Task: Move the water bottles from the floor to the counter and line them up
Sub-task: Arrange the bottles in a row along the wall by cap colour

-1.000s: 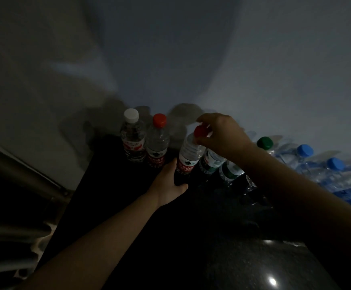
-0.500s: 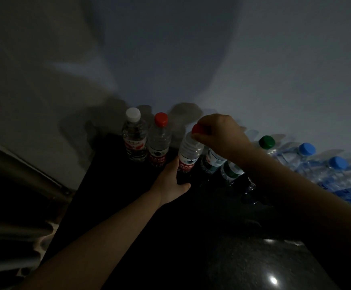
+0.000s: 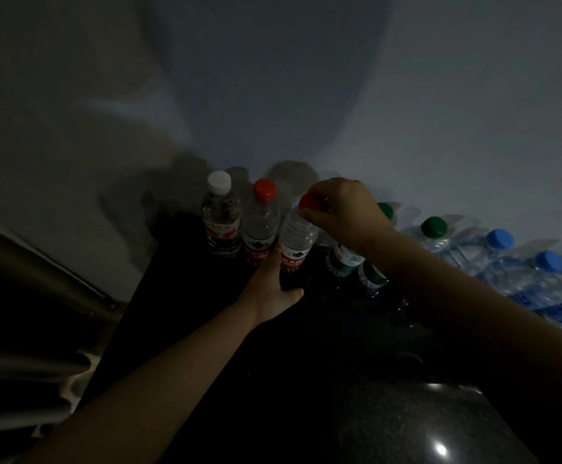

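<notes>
A row of water bottles stands on the dark counter [image 3: 206, 329] against the wall. From the left: a white-capped bottle [image 3: 221, 226], a red-capped bottle [image 3: 261, 226], then a second red-capped bottle [image 3: 296, 239], tilted left. My right hand [image 3: 343, 209] pinches its red cap from above. My left hand [image 3: 272, 289] wraps round its lower part. To the right stand two green-labelled bottles [image 3: 344, 259], partly behind my right arm, then blue-capped bottles [image 3: 500, 239].
The pale wall runs right behind the row. A metal rail [image 3: 38, 262] and dark slats lie off the counter's left edge. A light glints on the polished counter at lower right [image 3: 440, 448].
The held red-capped bottle has moved left, closer to the other red-capped bottle, with both hands still on it. A second green cap has come into sight beside my right hand.
</notes>
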A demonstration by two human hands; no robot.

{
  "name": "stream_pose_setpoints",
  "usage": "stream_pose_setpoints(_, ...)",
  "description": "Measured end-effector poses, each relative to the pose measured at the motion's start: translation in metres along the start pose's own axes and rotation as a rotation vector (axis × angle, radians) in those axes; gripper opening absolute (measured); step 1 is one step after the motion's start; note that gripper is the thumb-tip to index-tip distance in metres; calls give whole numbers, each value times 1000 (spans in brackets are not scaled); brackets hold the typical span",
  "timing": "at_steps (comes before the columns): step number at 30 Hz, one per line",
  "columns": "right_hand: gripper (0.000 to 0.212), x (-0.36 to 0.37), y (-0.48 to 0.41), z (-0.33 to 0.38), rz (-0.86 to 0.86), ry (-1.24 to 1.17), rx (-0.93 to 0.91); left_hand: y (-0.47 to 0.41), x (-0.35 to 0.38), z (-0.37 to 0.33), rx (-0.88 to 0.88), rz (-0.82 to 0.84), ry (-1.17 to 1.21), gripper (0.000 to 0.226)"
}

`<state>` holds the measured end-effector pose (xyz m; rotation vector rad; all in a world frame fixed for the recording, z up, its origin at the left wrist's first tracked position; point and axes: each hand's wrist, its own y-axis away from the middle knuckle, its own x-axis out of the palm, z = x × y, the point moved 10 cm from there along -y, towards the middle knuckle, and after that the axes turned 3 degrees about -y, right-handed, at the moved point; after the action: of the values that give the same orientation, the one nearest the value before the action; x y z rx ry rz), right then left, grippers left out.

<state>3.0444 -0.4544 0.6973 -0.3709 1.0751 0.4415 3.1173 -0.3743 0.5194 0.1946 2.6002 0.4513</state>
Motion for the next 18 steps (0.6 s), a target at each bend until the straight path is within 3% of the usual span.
stream_pose_setpoints(12,34,0,-1,-3,-19,-15,32,2,1,1,-3,11,37,105)
stream_pose_setpoints(18,57,-13,16,-10,-36,-86,116,10,3,4,-27,25,40,100)
